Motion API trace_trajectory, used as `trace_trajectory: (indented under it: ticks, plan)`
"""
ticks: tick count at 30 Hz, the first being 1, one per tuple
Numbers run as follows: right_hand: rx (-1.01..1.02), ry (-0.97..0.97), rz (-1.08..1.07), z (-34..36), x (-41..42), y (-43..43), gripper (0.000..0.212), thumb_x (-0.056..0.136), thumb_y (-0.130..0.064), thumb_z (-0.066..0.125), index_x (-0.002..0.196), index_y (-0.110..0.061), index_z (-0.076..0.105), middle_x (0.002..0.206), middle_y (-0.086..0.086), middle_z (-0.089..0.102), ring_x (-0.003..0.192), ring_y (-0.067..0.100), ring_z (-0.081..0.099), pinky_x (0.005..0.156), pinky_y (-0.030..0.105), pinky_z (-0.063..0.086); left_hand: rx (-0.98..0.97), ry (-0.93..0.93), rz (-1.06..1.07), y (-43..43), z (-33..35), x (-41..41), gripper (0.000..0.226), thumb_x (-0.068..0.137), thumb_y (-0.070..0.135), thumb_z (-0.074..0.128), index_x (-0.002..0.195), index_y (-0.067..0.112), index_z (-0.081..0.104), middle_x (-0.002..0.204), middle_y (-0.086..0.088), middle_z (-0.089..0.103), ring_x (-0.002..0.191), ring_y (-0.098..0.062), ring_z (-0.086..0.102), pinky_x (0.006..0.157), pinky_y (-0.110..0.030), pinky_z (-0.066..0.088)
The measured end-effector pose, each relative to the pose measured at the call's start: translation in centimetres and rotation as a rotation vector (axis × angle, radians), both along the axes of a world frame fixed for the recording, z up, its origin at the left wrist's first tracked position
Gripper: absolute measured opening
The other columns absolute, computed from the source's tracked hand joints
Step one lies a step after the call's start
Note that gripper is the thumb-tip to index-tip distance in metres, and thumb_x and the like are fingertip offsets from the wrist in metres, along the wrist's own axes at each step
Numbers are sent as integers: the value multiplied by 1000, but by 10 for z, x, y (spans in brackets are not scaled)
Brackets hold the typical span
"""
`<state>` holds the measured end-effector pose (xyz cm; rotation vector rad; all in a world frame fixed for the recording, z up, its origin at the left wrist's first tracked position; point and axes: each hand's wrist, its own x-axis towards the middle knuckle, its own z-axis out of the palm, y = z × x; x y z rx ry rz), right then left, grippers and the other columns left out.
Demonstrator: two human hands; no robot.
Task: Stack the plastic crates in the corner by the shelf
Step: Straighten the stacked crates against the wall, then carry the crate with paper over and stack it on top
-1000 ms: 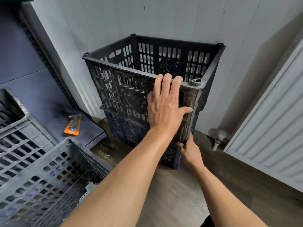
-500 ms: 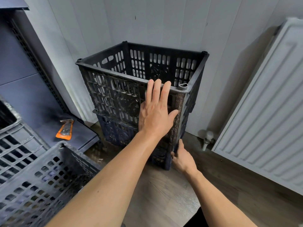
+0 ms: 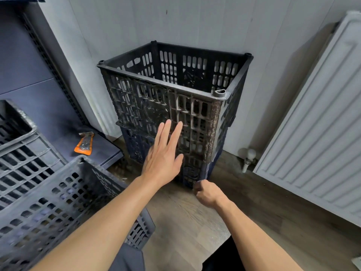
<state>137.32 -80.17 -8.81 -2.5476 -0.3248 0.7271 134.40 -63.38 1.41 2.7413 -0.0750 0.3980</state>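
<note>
A black plastic crate (image 3: 144, 102) sits stacked on a dark blue crate (image 3: 134, 147) in the corner, against the white wall and beside the shelf. My left hand (image 3: 164, 155) is flat and open in front of the black crate's near side, fingers spread and holding nothing. Lower down, my right hand (image 3: 209, 194) is curled into a loose fist at the foot of the blue crate's near corner, with nothing visibly in it. A grey crate (image 3: 58, 202) stands at the lower left, with another grey crate (image 3: 19, 149) behind it.
The dark blue shelf (image 3: 39, 106) is at the left, and an orange-handled tool (image 3: 84, 144) lies on its bottom board. A white radiator (image 3: 312, 133) lines the right wall, its valve (image 3: 249, 157) near the stack. Wooden floor (image 3: 185, 222) lies in front.
My left hand has slid down from the black crate's top rim and come off its side. My right hand has let go of the corner post and curled shut. The view has pulled back.
</note>
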Motion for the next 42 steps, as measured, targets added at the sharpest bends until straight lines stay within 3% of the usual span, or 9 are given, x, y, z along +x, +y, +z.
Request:
trace_trajectory:
  ticks: [5,9,12,16,20,27,32,35,42]
  plan:
    - [128,-92,87,7,-17,30,29,97,-26,46,116,-15,67,114,5,69,104,28,63,88,37,50,-7,380,162,36,-36,-33,63,99,36,49,154,28,20,160,-3,20,149,-20,9,112,-47,33]
    - [271,-201,124,14,-41,75,42,100,-38,42,75,-10,59,73,5,64,70,25,59,65,41,42,-76,701,205,55,-28,-62,54,95,45,51,145,27,43,148,1,46,134,-22,44,108,-40,40]
    - [350,-315,177,22,-66,111,46,101,-40,39,71,-11,57,68,0,58,65,19,53,60,37,37,-105,712,223,77,-11,-89,45,94,45,51,137,30,52,139,3,56,122,-20,54,99,-36,45]
    - [434,-439,344,32,-88,150,22,98,-28,48,99,-22,69,96,-7,64,91,14,57,76,34,47,-138,727,361,109,7,-132,46,96,42,52,139,24,52,138,-2,57,125,-22,54,100,-36,46]
    - [376,-390,534,28,-99,191,46,99,-43,42,64,-17,58,71,-2,60,77,24,60,65,36,43,-236,808,489,148,19,-190,54,99,43,49,149,22,40,153,2,41,137,-18,43,108,-34,39]
    - [223,-216,858,26,-141,233,53,97,-60,36,72,-15,50,66,3,56,70,28,56,59,37,39,-324,880,761,196,12,-286,56,102,45,43,149,15,39,157,-2,34,141,-20,36,111,-32,32]
    - [17,100,1111,21,-163,234,74,78,-86,32,107,-26,64,106,1,67,101,22,61,90,40,47,-290,1045,653,173,-18,-313,69,89,75,33,127,22,56,130,0,59,112,-21,57,91,-39,46]
    - [-127,-43,1239,17,-173,232,74,73,-87,39,118,-34,64,118,-2,66,112,22,59,91,38,46,-263,1090,572,142,-51,-313,45,88,62,50,102,20,54,110,-6,65,89,-24,58,71,-37,44]
    - [-284,-320,1355,13,-181,227,43,83,-58,57,115,-30,61,117,-4,65,115,20,58,88,34,42,-312,921,770,122,-83,-296,23,97,38,52,114,27,64,114,-6,63,111,-27,56,77,-29,34]
